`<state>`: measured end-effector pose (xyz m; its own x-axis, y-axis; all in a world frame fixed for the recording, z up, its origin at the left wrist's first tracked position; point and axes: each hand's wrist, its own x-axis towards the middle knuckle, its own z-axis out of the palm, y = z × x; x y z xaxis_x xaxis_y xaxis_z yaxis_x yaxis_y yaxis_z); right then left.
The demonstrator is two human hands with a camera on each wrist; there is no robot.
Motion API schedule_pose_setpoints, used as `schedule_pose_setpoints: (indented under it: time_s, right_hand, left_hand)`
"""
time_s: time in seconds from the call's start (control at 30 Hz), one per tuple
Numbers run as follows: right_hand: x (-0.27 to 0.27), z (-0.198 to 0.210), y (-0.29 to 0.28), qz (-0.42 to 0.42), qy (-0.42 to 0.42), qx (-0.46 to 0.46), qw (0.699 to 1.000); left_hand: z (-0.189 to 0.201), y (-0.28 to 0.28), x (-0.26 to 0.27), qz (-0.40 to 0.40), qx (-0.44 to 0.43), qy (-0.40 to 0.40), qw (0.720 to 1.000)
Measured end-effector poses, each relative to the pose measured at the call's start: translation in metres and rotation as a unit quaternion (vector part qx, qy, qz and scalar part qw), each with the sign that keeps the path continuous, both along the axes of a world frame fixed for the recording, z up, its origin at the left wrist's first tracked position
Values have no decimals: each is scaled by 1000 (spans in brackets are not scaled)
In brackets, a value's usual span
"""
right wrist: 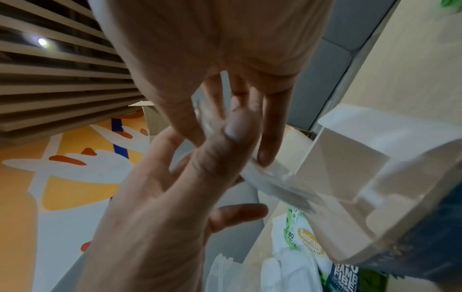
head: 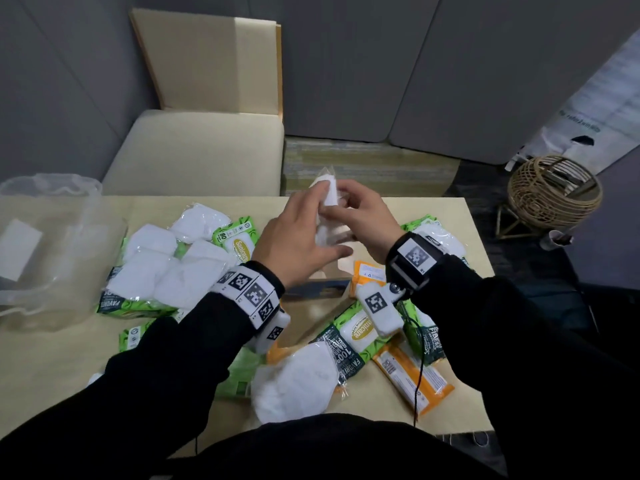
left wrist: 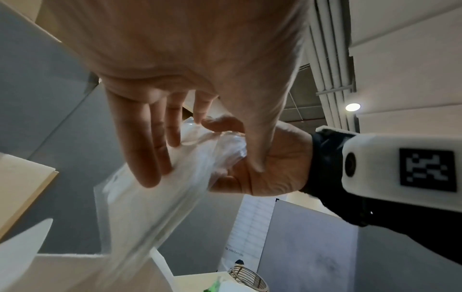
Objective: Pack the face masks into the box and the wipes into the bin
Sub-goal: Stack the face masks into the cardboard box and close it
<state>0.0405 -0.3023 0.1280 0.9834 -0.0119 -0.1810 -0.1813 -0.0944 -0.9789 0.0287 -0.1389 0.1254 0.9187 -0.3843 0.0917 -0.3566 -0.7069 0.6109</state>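
Note:
A white face mask in a clear wrapper [head: 328, 192] is held upright between both hands over the middle of the table. My left hand [head: 298, 237] lays straight fingers [left wrist: 150, 150] flat against the wrapped mask [left wrist: 150, 199], thumb spread below. My right hand [head: 367, 221] grips its other side, a finger curled over the top [left wrist: 220, 124]. Just under the hands stands the box [head: 320, 285], with a dark blue side and white flaps [right wrist: 362, 158]. The clear bin [head: 52, 244] is at the table's left end.
Several wrapped masks [head: 162, 265] lie on green wipe packs [head: 239, 241] at left. More green [head: 363, 329] and orange wipe packs [head: 414, 381] and one mask [head: 294, 379] lie near the front. A cream chair [head: 194, 150] stands behind the table, a wicker basket [head: 554, 192] at right.

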Motion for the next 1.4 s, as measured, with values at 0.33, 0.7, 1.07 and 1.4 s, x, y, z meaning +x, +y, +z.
schedule_pose_setpoints:
  time_s: [0.33, 0.7, 1.07, 1.4]
  right_hand:
    - [14, -35, 0, 3, 127, 30, 991]
    - [10, -94, -27, -49, 99, -257, 960]
    - [-7, -106, -36, -48, 187, -191, 962]
    - [-3, -119, -26, -50, 164, -244, 954]
  left_hand:
    - [-24, 3, 30, 46, -152, 206, 966]
    - [-80, -24, 40, 76, -144, 280, 946]
    - [-111, -43, 43, 47, -128, 423, 896]
    - [-123, -33, 41, 7, -118, 462, 879]
